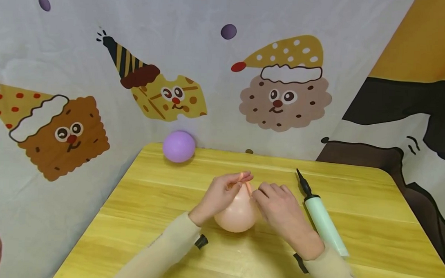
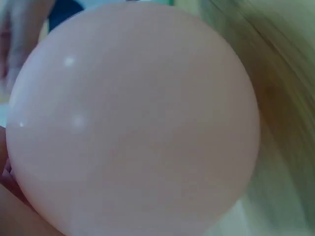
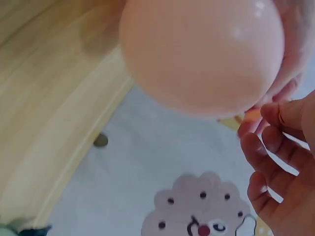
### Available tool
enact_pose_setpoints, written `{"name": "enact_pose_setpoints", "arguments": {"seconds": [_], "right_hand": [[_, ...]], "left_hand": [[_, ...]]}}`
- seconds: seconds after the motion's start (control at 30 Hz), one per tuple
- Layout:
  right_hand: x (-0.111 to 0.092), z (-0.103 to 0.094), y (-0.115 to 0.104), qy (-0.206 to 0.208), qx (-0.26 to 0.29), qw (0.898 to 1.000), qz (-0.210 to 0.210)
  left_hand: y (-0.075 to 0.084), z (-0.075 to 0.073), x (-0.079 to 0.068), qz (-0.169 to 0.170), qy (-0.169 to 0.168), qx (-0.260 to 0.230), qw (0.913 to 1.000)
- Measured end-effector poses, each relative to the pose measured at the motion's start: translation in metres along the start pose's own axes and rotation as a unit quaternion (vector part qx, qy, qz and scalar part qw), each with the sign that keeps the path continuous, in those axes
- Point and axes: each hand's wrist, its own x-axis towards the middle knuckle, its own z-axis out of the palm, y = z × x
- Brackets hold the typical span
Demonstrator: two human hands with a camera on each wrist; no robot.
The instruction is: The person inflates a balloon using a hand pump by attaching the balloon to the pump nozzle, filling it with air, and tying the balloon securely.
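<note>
A peach-coloured inflated balloon (image 1: 236,215) hangs neck-up between both hands, low over the table; it fills most of the left wrist view. My left hand (image 1: 220,194) pinches its stretched orange neck (image 1: 248,188) near the top, and part of the neck loops over the fingertips. On the other side my right hand (image 1: 279,204) pinches the neck's end between thumb and forefinger. In the right wrist view its other fingers (image 3: 268,164) are loosely bent. The balloon hides part of the left hand in that view.
A purple balloon (image 1: 179,146) sits at the table's back left corner. To the right of my right hand lies a mint-green hand pump (image 1: 324,224) with a black nozzle, pointing away. The wooden table (image 1: 150,202) meets a cartoon-printed cloth (image 1: 215,126). Black pieces show beside both sleeves.
</note>
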Motion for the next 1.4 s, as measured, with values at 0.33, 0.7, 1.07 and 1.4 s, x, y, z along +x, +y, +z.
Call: {"name": "enact_pose_setpoints", "arguments": {"seconds": [0.33,0.7,1.07,1.4], "right_hand": [[0.006,0.011,-0.017,-0.005,0.007,0.999,0.050],[0.009,0.010,-0.016,0.000,-0.005,0.998,0.058],[0.008,-0.005,0.005,-0.025,0.116,0.978,0.172],[0.005,0.005,0.016,-0.115,0.409,0.875,0.233]], "left_hand": [[-0.010,0.015,-0.007,0.192,0.068,0.403,0.8923],[-0.016,0.015,-0.011,0.241,0.073,0.433,0.8658],[-0.017,-0.005,-0.005,0.093,-0.081,0.097,0.9876],[-0.021,-0.017,-0.008,-0.032,-0.199,-0.257,0.9453]]}}
